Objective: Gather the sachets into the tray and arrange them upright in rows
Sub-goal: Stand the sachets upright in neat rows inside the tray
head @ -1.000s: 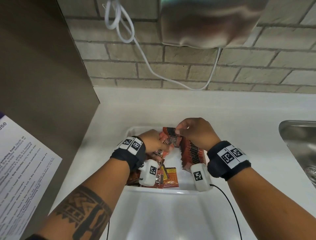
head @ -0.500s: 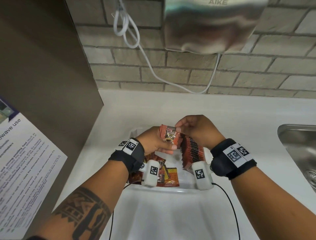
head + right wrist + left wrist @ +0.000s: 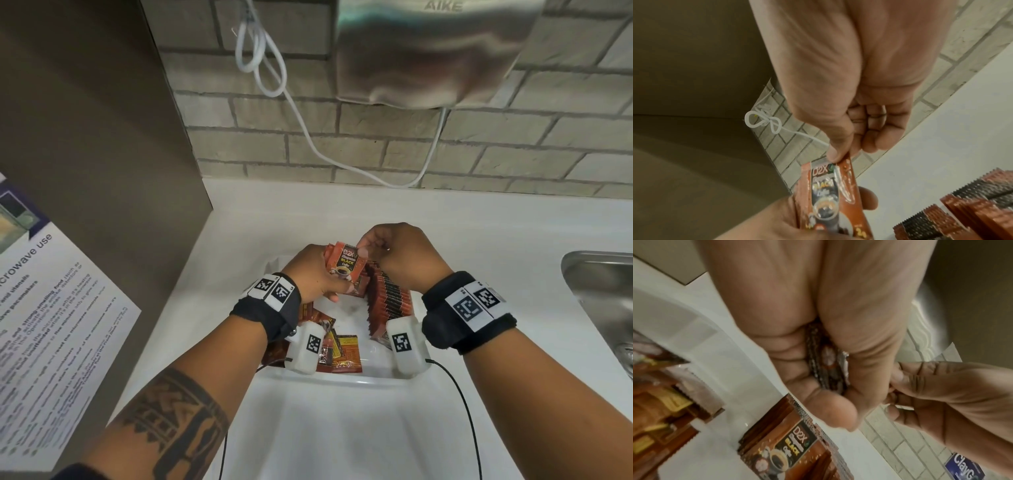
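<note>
My left hand [image 3: 317,274] grips a small bunch of brown-orange coffee sachets [image 3: 344,267] above the white tray [image 3: 329,380]. My right hand [image 3: 383,250] pinches the top edge of the front sachet [image 3: 830,186] between thumb and forefinger. In the left wrist view the sachet edges [image 3: 826,363] show inside my curled left palm. A row of upright sachets [image 3: 387,298] stands along the tray's right side. Loose sachets [image 3: 339,353] lie flat in its near left corner, partly hidden by my left wrist camera.
The tray sits on a white counter [image 3: 479,240] against a brick wall. A steel sink [image 3: 603,301] lies to the right. A brown panel [image 3: 85,137] with a printed notice [image 3: 41,325] closes off the left. A hand dryer [image 3: 428,51] and white cable [image 3: 308,137] hang above.
Both hands have lifted the bunch of sachets a little higher above the tray, and the front sachet now faces me with its label showing. My right fingers have shifted to its top edge.
</note>
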A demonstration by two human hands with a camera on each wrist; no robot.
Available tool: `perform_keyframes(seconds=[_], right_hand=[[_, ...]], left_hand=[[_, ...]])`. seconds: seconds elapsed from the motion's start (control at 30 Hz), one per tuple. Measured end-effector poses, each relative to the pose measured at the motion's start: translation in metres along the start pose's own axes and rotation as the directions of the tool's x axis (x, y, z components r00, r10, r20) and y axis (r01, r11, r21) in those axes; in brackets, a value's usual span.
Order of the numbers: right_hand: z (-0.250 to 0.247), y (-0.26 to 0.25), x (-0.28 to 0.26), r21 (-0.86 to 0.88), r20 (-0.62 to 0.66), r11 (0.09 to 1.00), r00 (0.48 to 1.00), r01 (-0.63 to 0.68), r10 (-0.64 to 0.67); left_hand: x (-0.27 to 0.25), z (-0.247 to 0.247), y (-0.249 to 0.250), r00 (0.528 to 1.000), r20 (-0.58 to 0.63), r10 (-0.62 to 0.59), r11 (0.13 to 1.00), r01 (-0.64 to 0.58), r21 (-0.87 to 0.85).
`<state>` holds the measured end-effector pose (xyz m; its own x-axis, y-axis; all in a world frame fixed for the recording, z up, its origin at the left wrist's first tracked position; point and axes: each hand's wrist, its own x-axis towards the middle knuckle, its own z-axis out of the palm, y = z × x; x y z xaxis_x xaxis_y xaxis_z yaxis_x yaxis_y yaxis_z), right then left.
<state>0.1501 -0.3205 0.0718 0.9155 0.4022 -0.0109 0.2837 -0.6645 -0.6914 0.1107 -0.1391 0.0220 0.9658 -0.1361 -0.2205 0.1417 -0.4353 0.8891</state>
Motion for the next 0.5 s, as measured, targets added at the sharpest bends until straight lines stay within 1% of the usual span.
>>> perform_keyframes(seconds=[0.07, 0.1, 0.17, 0.23, 0.3, 0.33, 0.4, 0.47, 0.5], right_hand=[[-0.002, 0.000, 0.001, -0.042, -0.016, 0.999, 1.000, -0.004, 0.004], [-0.003, 0.002, 0.002, -0.070, -0.017, 0.998, 1.000, -0.004, 0.003], [-0.004, 0.008, 0.004, -0.125, -0.013, 0.992, 1.000, -0.011, 0.009], [-0.003, 0.014, 0.005, -0.163, -0.007, 0.986, 1.000, -0.031, 0.031], [0.001, 0.020, 0.007, -0.179, 0.006, 0.982, 0.998, -0.053, 0.055], [0.005, 0.022, 0.008, -0.180, 0.014, 0.981, 0.997, -0.075, 0.079], [0.015, 0.026, 0.010, -0.179, 0.020, 0.975, 0.991, -0.129, 0.134], [0.024, 0.029, 0.012, -0.183, 0.022, 0.969, 0.984, -0.169, 0.176], [0.028, 0.033, 0.015, -0.184, 0.023, 0.967, 0.982, -0.178, 0.185]], left_hand=[[0.001, -0.006, -0.001, 1.000, 0.010, -0.010, 1.000, 0.010, 0.005], [0.001, -0.010, -0.002, 1.000, 0.009, -0.019, 0.999, 0.019, 0.035], [0.001, -0.020, -0.007, 0.997, -0.005, -0.077, 0.985, 0.077, 0.156], [0.002, -0.030, -0.010, 0.983, -0.028, -0.179, 0.940, 0.180, 0.289], [0.003, -0.033, -0.011, 0.963, -0.026, -0.269, 0.862, 0.253, 0.439], [0.002, -0.032, -0.010, 0.952, 0.003, -0.305, 0.832, 0.265, 0.488], [0.004, -0.024, -0.008, 0.933, 0.107, -0.344, 0.815, 0.240, 0.528], [0.007, -0.009, -0.007, 0.919, 0.208, -0.336, 0.819, 0.176, 0.546], [0.009, -0.002, -0.006, 0.915, 0.231, -0.330, 0.813, 0.151, 0.563]])
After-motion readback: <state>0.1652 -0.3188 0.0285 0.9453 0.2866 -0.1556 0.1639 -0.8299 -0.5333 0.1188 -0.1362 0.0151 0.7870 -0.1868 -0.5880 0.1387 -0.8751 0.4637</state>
